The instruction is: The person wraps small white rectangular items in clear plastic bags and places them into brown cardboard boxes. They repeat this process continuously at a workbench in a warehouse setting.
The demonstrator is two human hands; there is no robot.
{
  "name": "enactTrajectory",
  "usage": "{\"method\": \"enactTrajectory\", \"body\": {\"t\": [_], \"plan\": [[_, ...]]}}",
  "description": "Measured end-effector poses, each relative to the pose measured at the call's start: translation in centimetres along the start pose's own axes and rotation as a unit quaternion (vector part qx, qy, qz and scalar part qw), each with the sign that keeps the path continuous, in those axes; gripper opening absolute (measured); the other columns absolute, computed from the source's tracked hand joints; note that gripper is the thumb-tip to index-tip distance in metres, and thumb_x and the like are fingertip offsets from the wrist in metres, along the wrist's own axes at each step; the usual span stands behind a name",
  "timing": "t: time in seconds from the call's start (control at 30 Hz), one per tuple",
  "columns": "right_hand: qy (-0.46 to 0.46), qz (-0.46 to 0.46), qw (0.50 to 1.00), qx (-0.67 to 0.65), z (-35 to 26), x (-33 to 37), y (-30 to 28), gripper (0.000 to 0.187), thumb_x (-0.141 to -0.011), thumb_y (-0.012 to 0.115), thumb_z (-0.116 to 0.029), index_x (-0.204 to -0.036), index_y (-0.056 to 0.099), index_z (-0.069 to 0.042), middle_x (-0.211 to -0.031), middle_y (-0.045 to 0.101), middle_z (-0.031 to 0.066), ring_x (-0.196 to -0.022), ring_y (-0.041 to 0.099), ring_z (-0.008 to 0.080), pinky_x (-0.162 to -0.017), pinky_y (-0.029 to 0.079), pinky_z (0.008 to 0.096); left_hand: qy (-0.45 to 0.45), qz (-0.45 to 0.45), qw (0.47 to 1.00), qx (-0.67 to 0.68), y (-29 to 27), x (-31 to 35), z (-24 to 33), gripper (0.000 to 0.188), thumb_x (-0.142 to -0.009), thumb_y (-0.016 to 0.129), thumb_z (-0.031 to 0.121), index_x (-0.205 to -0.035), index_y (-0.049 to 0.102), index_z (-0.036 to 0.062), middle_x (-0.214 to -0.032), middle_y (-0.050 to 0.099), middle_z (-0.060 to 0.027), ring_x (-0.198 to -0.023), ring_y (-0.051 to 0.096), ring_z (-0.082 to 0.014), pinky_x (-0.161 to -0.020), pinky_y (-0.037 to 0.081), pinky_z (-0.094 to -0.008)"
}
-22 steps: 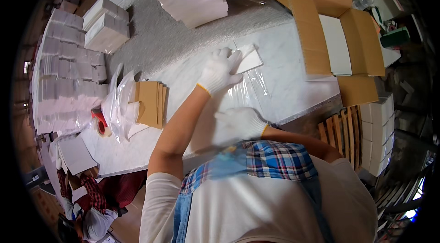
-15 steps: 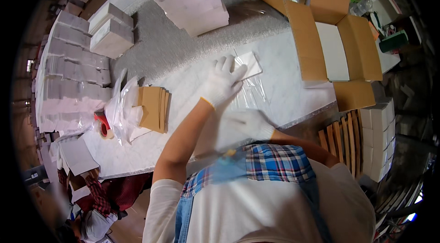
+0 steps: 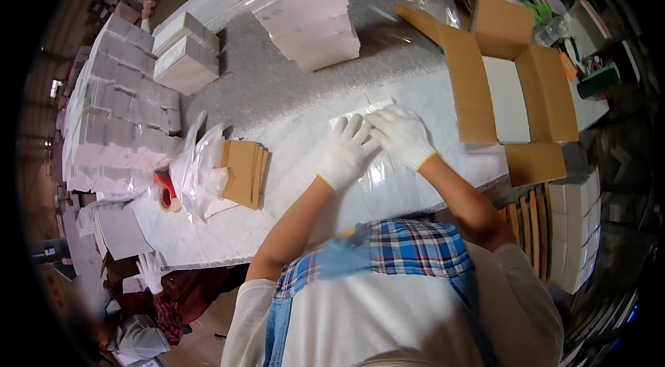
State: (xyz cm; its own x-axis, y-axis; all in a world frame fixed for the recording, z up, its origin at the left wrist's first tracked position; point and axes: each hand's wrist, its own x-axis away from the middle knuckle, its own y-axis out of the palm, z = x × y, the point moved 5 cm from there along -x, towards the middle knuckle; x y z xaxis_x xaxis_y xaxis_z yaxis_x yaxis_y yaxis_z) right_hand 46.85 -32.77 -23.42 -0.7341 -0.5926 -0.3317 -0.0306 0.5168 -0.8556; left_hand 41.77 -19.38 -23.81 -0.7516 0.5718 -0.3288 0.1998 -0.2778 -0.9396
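Gloved hands lie side by side, the left hand [image 3: 345, 151] and right hand [image 3: 402, 134] both flat with fingers spread, pressing a clear plastic bag [image 3: 377, 173] holding a flat white piece onto the white tabletop [image 3: 291, 159]. An open cardboard box [image 3: 516, 90] stands just right of them, a stack of brown cards [image 3: 244, 173] to the left.

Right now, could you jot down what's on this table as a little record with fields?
Left hand: white glove, flat on a clear plastic bag
Right hand: white glove, pressing a flat white piece
Right of hands: open cardboard box
Left of hands: brown card stack, red tape roll
Far side: white box stacks
Surface: white table
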Motion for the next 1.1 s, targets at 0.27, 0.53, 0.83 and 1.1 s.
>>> {"method": "enactTrajectory", "body": {"t": [0.27,0.53,0.83,1.1], "plan": [[-0.026,0.019,0.997,0.072,-0.8,3.9,0.5,0.049,-0.079,0.075,-0.024,-0.126,0.064,-0.011,-0.129,0.062,0.0071,-0.124,0.057,0.0287,-0.099,0.051,0.0403,-0.077,0.075,0.994,0.037,-3.4,3.2,1.1,0.02,-0.075,0.069,0.013,-0.091,0.059,0.0054,-0.099,0.058,-0.0088,-0.093,0.058,-0.0249,-0.079,0.047,-0.039],[0.008,-0.061,0.997,0.042,-1.1,3.2,1.0,0.051,-0.082,0.071,-0.021,-0.131,0.062,-0.007,-0.137,0.059,0.0137,-0.129,0.053,0.0372,-0.103,0.049,0.0463,-0.21,0.258,0.924,-0.19,-12.8,9.7,-16.8,0.037,-0.082,0.073,0.013,-0.117,0.066,0.0035,-0.107,0.068,-0.0197,-0.1,0.063,-0.0403,-0.087,0.051,-0.0499],[0.006,-0.035,0.999,0.035,-2.2,2.2,0.0,0.043,-0.079,0.069,-0.021,-0.119,0.065,-0.006,-0.127,0.062,0.0153,-0.123,0.055,0.0381,-0.099,0.047,0.0495,-0.396,-0.011,0.873,-0.284,-21.7,6.2,-40.6,0.084,-0.076,0.083,0.033,-0.151,0.048,0.0162,-0.149,0.053,-0.0166,-0.134,0.052,-0.0396,-0.105,0.046,-0.0503],[-0.002,-0.048,0.997,0.061,-2.6,1.4,0.5,0.038,-0.078,0.065,-0.017,-0.111,0.064,0.001,-0.12,0.061,0.019,-0.114,0.056,0.0383,-0.095,0.048,0.0475,-0.417,-0.282,0.835,-0.222,-22.1,7.2,-52.2,0.118,-0.05,0.094,0.029,-0.155,0.041,0.0149,-0.156,0.047,-0.0153,-0.141,0.047,-0.0398,-0.115,0.041,-0.0451]]}}
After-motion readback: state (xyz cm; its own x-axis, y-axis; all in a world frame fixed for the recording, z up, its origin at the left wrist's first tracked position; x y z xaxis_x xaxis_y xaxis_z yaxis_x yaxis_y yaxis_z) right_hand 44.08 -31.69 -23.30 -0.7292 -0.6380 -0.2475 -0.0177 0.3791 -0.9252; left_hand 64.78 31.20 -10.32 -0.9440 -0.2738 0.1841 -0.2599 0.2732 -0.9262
